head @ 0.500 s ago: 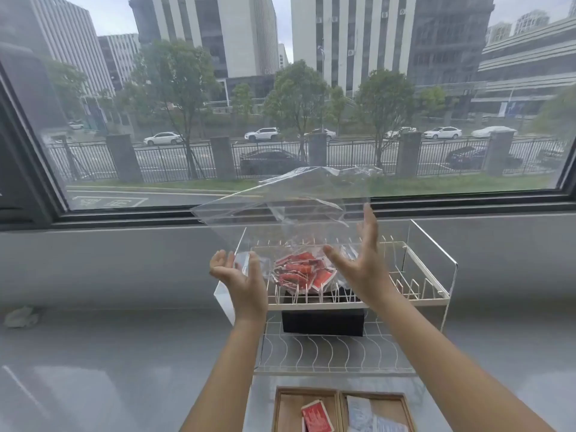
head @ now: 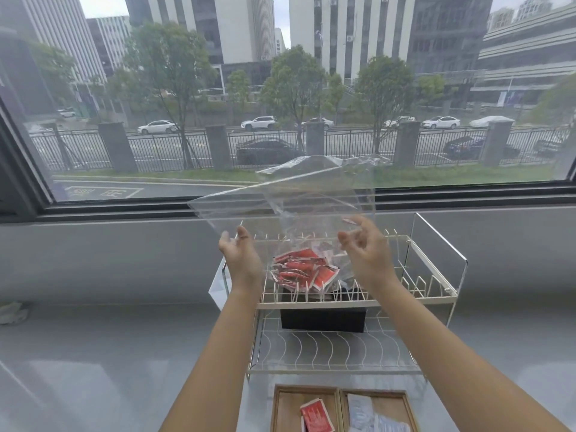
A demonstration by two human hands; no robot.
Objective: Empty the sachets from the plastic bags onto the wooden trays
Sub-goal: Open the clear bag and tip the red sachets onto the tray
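Note:
A large clear plastic bag [head: 290, 198] stands open in front of the window, its bottom resting on the top shelf of a white wire rack [head: 414, 294]. Several red sachets [head: 304, 269] lie bunched in the bag's bottom. My left hand [head: 241, 260] is at the bag's left side with fingers spread, thumb against the film. My right hand [head: 366, 254] is at its right side, fingers curled and apart. At the bottom edge sit two wooden trays: the left tray [head: 288, 406] holds a red sachet [head: 316, 416], the right tray [head: 392, 400] holds white sachets [head: 366, 416].
A black box [head: 322, 319] sits on the rack's lower shelf. A white sheet [head: 216, 289] sticks out at the rack's left. The grey counter [head: 109, 353] runs along a low wall under the window; a crumpled white scrap [head: 12, 311] lies at far left.
My left hand has opened from a grip on the bag's lower left to spread fingers. My right hand has curled its fingers. The bag's mouth has shifted slightly right.

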